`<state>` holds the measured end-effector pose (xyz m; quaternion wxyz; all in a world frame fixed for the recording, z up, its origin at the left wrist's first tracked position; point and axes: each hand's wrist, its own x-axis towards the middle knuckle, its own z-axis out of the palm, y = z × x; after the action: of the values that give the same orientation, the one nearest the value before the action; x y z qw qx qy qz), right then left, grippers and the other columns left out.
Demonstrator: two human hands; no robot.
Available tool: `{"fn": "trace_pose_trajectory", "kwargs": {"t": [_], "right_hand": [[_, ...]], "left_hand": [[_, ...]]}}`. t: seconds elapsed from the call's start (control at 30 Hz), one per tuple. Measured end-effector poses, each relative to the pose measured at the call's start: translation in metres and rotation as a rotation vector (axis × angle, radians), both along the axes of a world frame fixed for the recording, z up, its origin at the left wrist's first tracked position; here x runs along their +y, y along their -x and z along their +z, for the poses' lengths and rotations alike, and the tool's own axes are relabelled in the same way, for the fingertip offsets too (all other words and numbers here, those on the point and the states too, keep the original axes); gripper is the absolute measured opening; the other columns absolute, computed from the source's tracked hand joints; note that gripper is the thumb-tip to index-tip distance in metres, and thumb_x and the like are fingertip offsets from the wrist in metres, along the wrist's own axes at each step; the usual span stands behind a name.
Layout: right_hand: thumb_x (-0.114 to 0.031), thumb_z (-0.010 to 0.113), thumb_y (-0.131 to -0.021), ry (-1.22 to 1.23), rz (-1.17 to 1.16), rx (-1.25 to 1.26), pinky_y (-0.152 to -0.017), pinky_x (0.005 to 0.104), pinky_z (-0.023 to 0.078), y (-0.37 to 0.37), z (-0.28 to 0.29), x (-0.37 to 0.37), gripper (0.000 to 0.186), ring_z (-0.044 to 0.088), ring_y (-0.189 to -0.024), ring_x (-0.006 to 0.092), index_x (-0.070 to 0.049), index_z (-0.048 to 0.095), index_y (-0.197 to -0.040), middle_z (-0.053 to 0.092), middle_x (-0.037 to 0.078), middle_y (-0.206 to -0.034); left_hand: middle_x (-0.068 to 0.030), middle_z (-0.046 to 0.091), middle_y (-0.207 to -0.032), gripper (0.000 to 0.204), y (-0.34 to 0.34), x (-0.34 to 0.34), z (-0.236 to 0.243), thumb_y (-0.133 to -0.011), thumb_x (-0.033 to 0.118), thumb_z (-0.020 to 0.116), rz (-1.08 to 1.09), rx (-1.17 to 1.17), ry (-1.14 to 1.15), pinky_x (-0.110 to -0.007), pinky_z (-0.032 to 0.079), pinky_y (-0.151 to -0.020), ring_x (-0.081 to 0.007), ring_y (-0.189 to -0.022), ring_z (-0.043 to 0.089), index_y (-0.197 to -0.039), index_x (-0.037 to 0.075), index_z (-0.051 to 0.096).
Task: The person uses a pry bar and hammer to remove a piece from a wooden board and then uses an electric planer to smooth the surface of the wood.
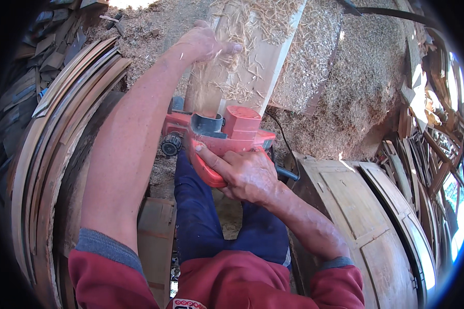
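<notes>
A pale wooden plank slopes away from me, strewn with thin wood shavings. My left hand lies flat on the plank's left edge, well up from its near end, fingers spread. My right hand is closed around the handle of a red electric planer, index finger stretched along the handle. The planer sits on the near end of the plank. Its black cord trails off to the right.
Heaps of sawdust and shavings cover the ground ahead and right. Curved wooden strips are stacked at my left. Arched wooden door panels lean at my right, with scrap wood behind. My blue trousers are below.
</notes>
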<state>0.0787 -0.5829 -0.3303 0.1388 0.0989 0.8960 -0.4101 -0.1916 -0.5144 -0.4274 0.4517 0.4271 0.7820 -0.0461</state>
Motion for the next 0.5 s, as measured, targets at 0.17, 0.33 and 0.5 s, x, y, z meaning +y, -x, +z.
{"fn": "trace_pose_trajectory", "kwargs": {"t": [0.17, 0.33, 0.5], "right_hand": [[-0.029, 0.077, -0.072, 0.024, 0.026, 0.009, -0.053, 0.0448, 0.052, 0.017, -0.003, -0.008, 0.092, 0.065, -0.061, 0.029, -0.018, 0.034, -0.154, 0.06, 0.009, -0.074], [-0.029, 0.075, -0.075, 0.045, -0.007, 0.061, -0.054, 0.0455, 0.053, 0.035, -0.009, -0.02, 0.088, 0.066, -0.062, 0.0317, -0.015, 0.035, -0.153, 0.063, 0.012, -0.079], [-0.029, 0.075, -0.076, 0.045, 0.004, 0.034, -0.053, 0.0467, 0.052, 0.047, -0.005, -0.026, 0.088, 0.067, -0.064, 0.0324, -0.014, 0.034, -0.153, 0.064, 0.012, -0.079]], "left_hand": [[-0.0417, 0.04, -0.14, 0.128, -0.002, -0.005, -0.02, -0.074, 0.084, 0.059, -0.032, 0.103, -0.12, -0.043, 0.045, -0.106, -0.0444, -0.127, 0.053, -0.136, -0.025, 0.035], [-0.0405, 0.043, -0.138, 0.123, 0.0, 0.0, -0.013, -0.074, 0.082, 0.061, -0.137, 0.014, -0.105, -0.043, 0.046, -0.105, -0.0442, -0.127, 0.054, -0.135, -0.023, 0.04], [-0.0404, 0.048, -0.133, 0.125, 0.007, -0.002, -0.025, -0.072, 0.082, 0.063, -0.008, -0.003, -0.098, -0.043, 0.048, -0.102, -0.0436, -0.122, 0.057, -0.13, -0.026, 0.041]]}}
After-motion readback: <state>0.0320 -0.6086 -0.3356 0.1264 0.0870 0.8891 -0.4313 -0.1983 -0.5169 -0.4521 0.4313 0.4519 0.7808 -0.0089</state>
